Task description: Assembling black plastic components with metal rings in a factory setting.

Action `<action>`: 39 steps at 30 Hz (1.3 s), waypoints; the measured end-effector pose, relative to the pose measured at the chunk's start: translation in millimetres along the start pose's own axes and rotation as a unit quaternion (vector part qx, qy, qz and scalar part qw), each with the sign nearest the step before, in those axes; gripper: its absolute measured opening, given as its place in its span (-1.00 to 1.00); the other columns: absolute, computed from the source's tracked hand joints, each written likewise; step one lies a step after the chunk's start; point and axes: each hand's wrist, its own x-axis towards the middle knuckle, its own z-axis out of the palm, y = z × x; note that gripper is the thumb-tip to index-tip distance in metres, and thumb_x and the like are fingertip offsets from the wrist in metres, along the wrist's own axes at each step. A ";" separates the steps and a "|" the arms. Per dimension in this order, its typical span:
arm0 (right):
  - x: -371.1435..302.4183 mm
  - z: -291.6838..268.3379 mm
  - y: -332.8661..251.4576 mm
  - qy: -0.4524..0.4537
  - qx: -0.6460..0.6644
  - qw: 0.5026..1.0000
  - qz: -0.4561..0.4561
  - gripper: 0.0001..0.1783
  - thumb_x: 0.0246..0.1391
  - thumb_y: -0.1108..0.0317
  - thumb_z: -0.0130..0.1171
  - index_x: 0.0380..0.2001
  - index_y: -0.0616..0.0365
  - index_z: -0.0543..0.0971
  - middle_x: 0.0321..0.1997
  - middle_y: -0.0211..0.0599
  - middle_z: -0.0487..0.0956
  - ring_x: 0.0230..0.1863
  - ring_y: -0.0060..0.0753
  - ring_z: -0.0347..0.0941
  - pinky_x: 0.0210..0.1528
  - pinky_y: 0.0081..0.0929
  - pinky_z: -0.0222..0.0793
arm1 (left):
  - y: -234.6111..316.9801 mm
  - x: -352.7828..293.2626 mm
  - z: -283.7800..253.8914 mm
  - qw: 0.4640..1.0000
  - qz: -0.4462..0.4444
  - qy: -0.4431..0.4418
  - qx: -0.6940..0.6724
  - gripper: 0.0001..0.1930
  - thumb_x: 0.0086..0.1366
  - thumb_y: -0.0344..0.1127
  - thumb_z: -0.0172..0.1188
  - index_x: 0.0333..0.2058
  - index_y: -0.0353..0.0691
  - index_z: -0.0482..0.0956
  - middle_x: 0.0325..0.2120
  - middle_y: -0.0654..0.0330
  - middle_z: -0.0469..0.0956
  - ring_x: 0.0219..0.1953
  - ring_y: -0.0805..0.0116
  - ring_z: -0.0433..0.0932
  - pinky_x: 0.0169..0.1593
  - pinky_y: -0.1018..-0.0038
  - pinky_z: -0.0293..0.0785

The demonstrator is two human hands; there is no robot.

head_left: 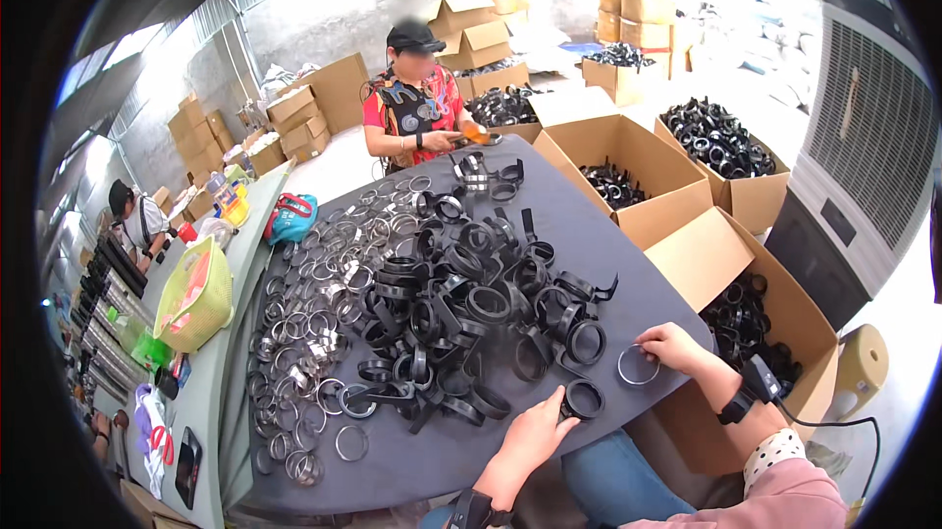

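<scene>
- Left hand (pixel 535 429) is gripping one black ring (pixel 600 395) by its side at the grey table's (pixel 633 269) near edge, apparently keeping its opening clear.
- Right hand (pixel 673 347) is pinching one thin silver ring (pixel 638 385) by its rim, just beside.
- Two heaps, black parts (pixel 461 303) and loose silver rings (pixel 319 338), are lying close, likely for easy picking; overlap is hiding exact counts.
- Three open cartons (pixel 763 203) are standing alongside, holding black pieces.

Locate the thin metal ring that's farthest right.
In the head view, right of centre, the metal ring is held in the right hand by the right corner of the dark table, just right of the black ring in the left hand.
</scene>
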 end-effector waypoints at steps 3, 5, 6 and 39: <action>11.6 15.9 8.1 0.128 -0.270 0.925 -0.235 -0.79 0.05 0.46 0.04 -0.30 0.20 0.65 -0.36 -0.23 0.59 -0.38 -0.18 0.50 -0.21 -0.35 0.45 | -9.3 3.2 5.3 0.999 0.022 0.026 -0.027 -0.38 0.19 -0.15 0.25 0.13 -0.41 0.32 -0.09 -0.19 0.52 -0.02 -0.07 0.51 0.02 0.25 0.45; -2.9 28.9 -15.4 0.108 -0.322 0.927 -0.158 -0.79 0.03 0.44 0.04 -0.31 0.10 0.65 -0.19 -0.18 0.57 -0.17 -0.05 0.46 -0.07 -0.32 0.42 | -17.4 2.7 7.1 0.998 -0.006 0.024 -0.058 -0.40 0.16 -0.15 0.28 0.09 -0.40 0.37 -0.08 -0.20 0.51 0.00 -0.07 0.50 0.04 0.26 0.44; -7.5 31.0 -16.2 0.116 -0.341 0.916 -0.178 -0.78 0.06 0.35 0.07 -0.26 0.13 0.63 -0.12 -0.16 0.54 -0.09 -0.07 0.43 -0.04 -0.29 0.41 | -20.2 3.2 10.9 0.995 0.028 0.067 -0.065 -0.44 0.15 -0.18 0.32 0.05 -0.39 0.42 -0.24 -0.15 0.59 -0.16 0.06 0.61 -0.09 0.34 0.50; -67.9 60.3 -97.4 0.118 -0.372 0.782 -0.486 -0.25 -0.15 0.31 0.28 0.16 0.27 0.31 0.15 -0.10 0.38 0.16 -0.09 0.28 0.14 -0.21 0.18 | -8.0 -11.7 -7.6 0.977 -0.103 0.006 -0.186 -0.66 0.11 -0.29 0.36 -0.22 -0.39 0.54 -0.54 0.12 0.60 -0.57 0.45 0.59 -0.45 0.52 0.47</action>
